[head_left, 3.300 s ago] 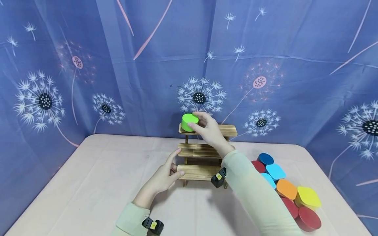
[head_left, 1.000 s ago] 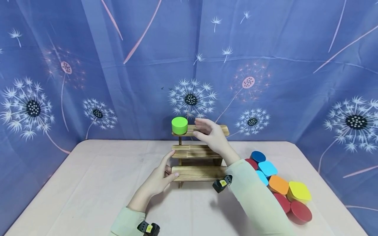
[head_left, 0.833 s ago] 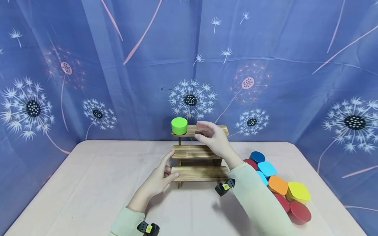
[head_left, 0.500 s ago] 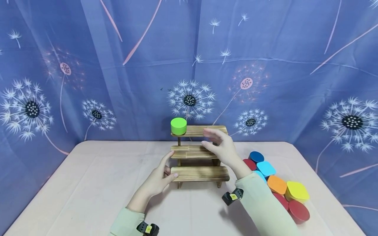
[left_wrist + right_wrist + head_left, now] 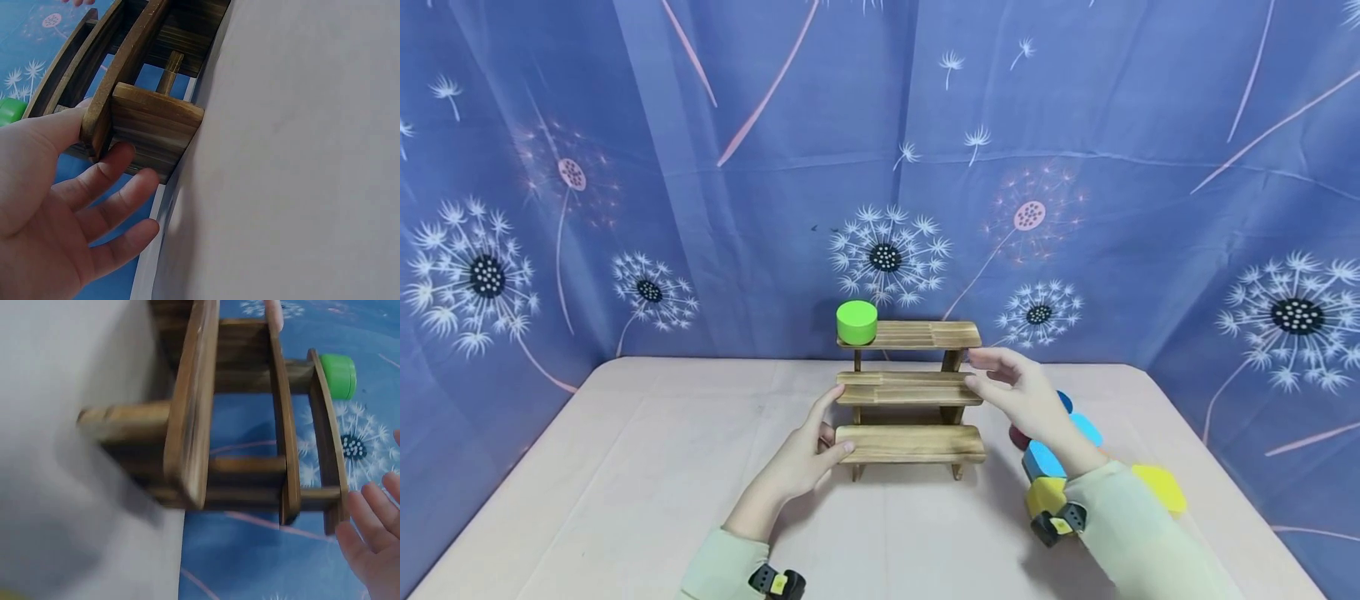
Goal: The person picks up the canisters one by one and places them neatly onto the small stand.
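A three-tier wooden display stand (image 5: 910, 444) stands on the table before the backdrop. On the left end of its top tier sits a round green block (image 5: 857, 322). My left hand (image 5: 801, 462) grips the stand's left end, thumb on the bottom tier and index finger at the middle one. In the left wrist view, the other fingers (image 5: 122, 203) spread loosely beside the stand's side. To the right of the stand, my right hand (image 5: 1026, 400) hangs in the air, fingers relaxed and holding nothing. The right wrist view shows that hand (image 5: 378, 540) near the tier ends.
At the right of the table (image 5: 662, 467), several coloured blocks lie grouped, partly hidden by my right arm: a light blue block (image 5: 1042, 461), a yellow block (image 5: 1159, 487), a dark yellow block (image 5: 1047, 495) and a dark red one (image 5: 1018, 437). Behind hangs a blue dandelion curtain (image 5: 760, 208).
The right hand has let go of the green block on the top tier and has moved right and down, past the stand toward the coloured blocks. My left hand stays on the stand.
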`<action>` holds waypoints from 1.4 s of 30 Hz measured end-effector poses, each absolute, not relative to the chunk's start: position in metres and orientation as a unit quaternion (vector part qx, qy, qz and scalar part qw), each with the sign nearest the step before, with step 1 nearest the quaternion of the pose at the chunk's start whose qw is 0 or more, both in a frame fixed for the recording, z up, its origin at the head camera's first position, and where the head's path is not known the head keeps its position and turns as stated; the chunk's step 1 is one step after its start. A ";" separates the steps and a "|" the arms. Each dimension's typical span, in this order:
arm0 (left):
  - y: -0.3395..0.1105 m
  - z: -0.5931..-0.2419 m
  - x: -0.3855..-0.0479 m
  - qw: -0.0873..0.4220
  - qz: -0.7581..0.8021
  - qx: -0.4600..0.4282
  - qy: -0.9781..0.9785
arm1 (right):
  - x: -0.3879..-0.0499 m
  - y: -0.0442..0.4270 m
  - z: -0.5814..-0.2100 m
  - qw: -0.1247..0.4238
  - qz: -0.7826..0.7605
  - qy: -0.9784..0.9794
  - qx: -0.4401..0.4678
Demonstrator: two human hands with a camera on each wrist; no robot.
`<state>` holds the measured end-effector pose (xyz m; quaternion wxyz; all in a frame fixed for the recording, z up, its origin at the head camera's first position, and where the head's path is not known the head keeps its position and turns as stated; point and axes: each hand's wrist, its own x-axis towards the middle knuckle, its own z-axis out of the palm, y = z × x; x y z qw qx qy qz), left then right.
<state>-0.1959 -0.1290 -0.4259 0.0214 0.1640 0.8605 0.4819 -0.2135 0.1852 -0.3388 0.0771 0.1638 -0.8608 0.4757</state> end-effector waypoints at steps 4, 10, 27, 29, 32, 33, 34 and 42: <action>-0.129 -0.427 -0.195 0.020 0.481 0.168 0.860 | -0.210 0.199 -0.337 0.084 0.451 -0.874 0.157; -0.129 -0.429 -0.196 0.020 0.482 0.167 0.860 | -0.206 0.222 -0.333 0.075 0.401 -0.900 0.156; -0.130 -0.431 -0.197 0.019 0.485 0.170 0.857 | -0.210 0.258 -0.340 0.008 0.263 -0.951 0.160; -0.130 -0.431 -0.197 0.019 0.485 0.171 0.857 | -0.212 0.260 -0.344 0.002 0.245 -0.957 0.156; -0.130 -0.430 -0.197 0.018 0.484 0.172 0.858 | -0.216 0.262 -0.351 -0.007 0.217 -0.964 0.155; -0.130 -0.430 -0.197 0.017 0.483 0.172 0.858 | -0.217 0.263 -0.353 -0.012 0.209 -0.966 0.152; -0.130 -0.430 -0.198 0.017 0.483 0.173 0.858 | -0.219 0.264 -0.355 -0.016 0.199 -0.968 0.153; -0.130 -0.430 -0.198 0.015 0.486 0.180 0.855 | -0.225 0.262 -0.366 -0.054 0.158 -0.978 0.127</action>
